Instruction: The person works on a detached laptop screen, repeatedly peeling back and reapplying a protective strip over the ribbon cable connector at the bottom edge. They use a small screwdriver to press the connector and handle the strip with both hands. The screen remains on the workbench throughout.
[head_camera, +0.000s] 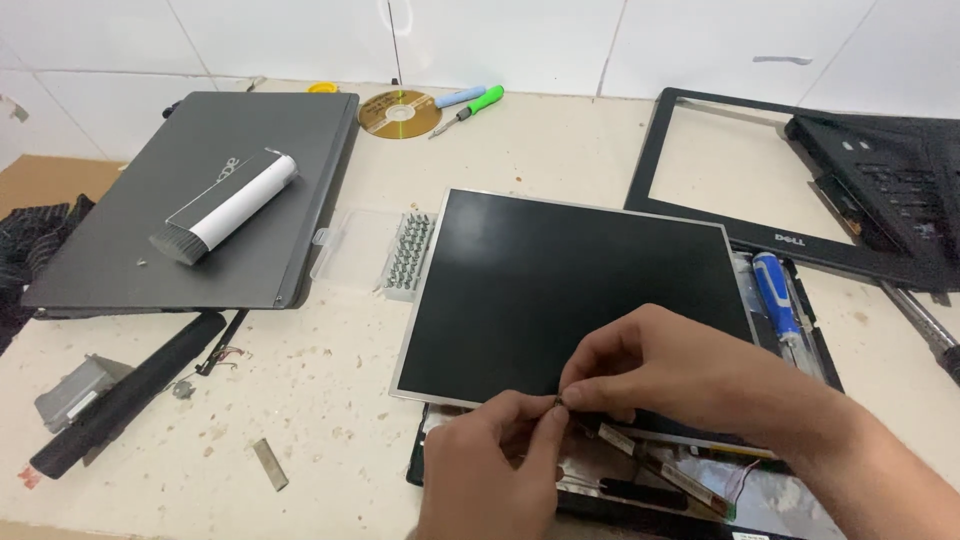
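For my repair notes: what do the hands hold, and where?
Both hands' fingers pinch something tiny at the flat black laptop screen panel's lower edge; what it is cannot be told.

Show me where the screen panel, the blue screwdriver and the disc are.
screen panel (570, 290): head view, middle of its dark glass.
blue screwdriver (776, 295): head view, on its blue handle.
disc (399, 113): head view, on its gold face beside the centre hole.

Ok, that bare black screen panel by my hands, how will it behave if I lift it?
The screen panel looks thin and broad, so probably light but fragile, apt to flex. Its glossy face may be slippery. Both hands, left and right, pinch at its near edge.
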